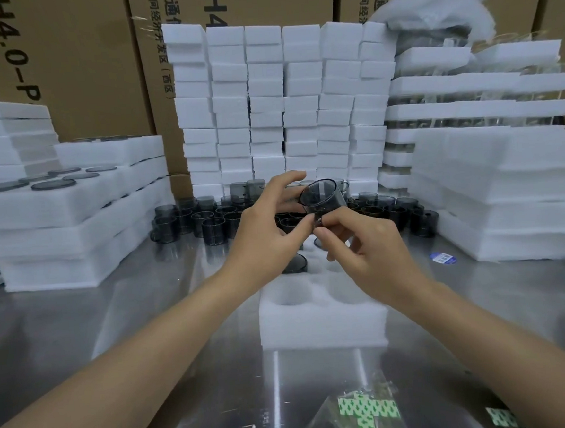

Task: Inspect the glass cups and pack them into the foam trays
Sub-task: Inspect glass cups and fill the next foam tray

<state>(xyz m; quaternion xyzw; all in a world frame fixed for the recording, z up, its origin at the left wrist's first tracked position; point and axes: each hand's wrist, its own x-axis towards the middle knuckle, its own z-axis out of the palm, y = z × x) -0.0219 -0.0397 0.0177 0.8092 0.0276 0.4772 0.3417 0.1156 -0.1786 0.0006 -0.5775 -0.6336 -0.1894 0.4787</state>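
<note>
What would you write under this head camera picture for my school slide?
Both hands, left and right, hold a smoky glass cup above a white foam tray on a steel table.

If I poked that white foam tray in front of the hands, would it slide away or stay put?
It would probably slide. The foam tray looks airy and light for its size, and it sits on a shiny metal table that likely gives little grip. Only one dark cup seems to sit in it, so there is little weight holding it down. It would likely dent softly, not crack.

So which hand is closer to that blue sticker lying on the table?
Right. The right hand is nearer the blue sticker, which lies further right; the left hand is farther off.
</note>
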